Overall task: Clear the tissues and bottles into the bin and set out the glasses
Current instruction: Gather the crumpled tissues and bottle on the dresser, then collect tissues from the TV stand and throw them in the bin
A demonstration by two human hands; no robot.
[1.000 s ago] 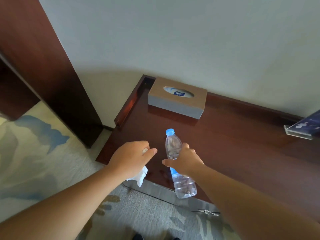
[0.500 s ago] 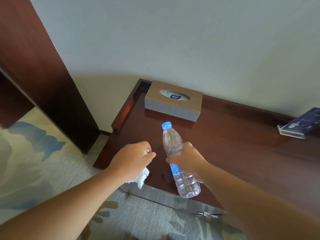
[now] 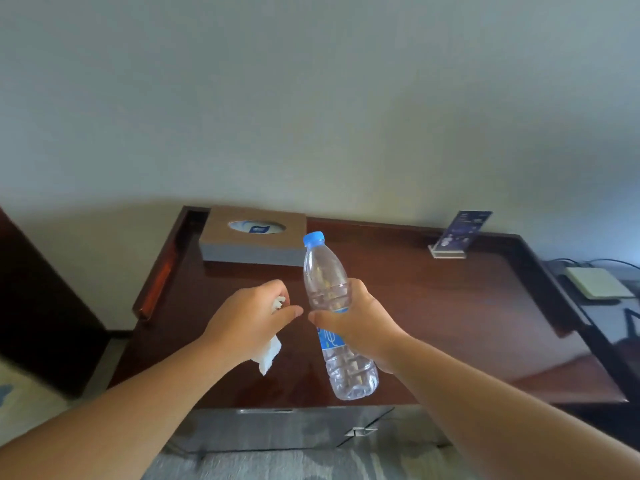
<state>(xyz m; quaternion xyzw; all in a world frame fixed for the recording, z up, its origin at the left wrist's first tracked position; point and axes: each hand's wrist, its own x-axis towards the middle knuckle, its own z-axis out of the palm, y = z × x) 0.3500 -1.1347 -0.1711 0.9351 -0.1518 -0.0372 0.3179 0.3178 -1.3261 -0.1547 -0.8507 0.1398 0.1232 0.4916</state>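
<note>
A crumpled tissue (image 3: 269, 353) is clutched in the left hand (image 3: 247, 318) and a bottle (image 3: 334, 320) gripped in the right hand (image 3: 360, 327) above the table (image 3: 450, 306), probably for binning.

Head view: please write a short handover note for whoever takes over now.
Left hand grips a crumpled tissue.
Right hand grips the bottle, cap on, tilted, over the table.
Tissue box sits at the table's back left.
The bin and the glasses are not in view.
Done: tissue and bottle in hand.
Left: drop both in the bin, then set out glasses.
</note>
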